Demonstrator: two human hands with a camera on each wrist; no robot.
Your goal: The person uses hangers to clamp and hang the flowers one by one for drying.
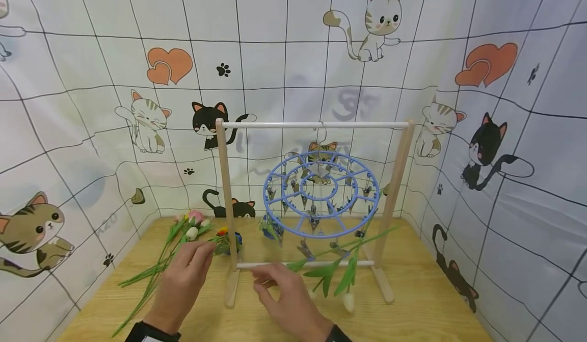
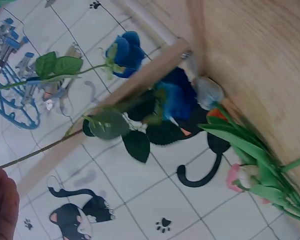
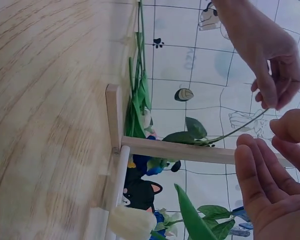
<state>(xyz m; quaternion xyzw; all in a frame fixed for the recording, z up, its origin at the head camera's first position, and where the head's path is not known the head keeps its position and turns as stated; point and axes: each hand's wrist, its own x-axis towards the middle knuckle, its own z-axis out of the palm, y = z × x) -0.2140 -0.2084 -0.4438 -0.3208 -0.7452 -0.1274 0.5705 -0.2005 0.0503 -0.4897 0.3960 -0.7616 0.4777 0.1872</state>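
Observation:
My left hand (image 1: 181, 281) pinches the thin stem of a blue rose (image 2: 175, 100) with green leaves; in the right wrist view the stem (image 3: 240, 130) runs from those fingertips past a wooden post. Close by on the right is my right hand (image 1: 286, 298), fingers loosely bent and apart from the thumb, with nothing between them. Beyond both hands hangs a round blue clip hanger (image 1: 316, 236) with many small clips. Another blue rose (image 2: 126, 55) hangs at the hanger, as does a white tulip (image 1: 348, 301), drooping near the right hand.
A wooden rack with a white top bar (image 1: 275, 125) carries the hanger and stands on the wooden table (image 1: 412, 301). Several pink and white tulips (image 1: 192, 230) with long stems lie at the left. Cloth walls printed with cats surround the table.

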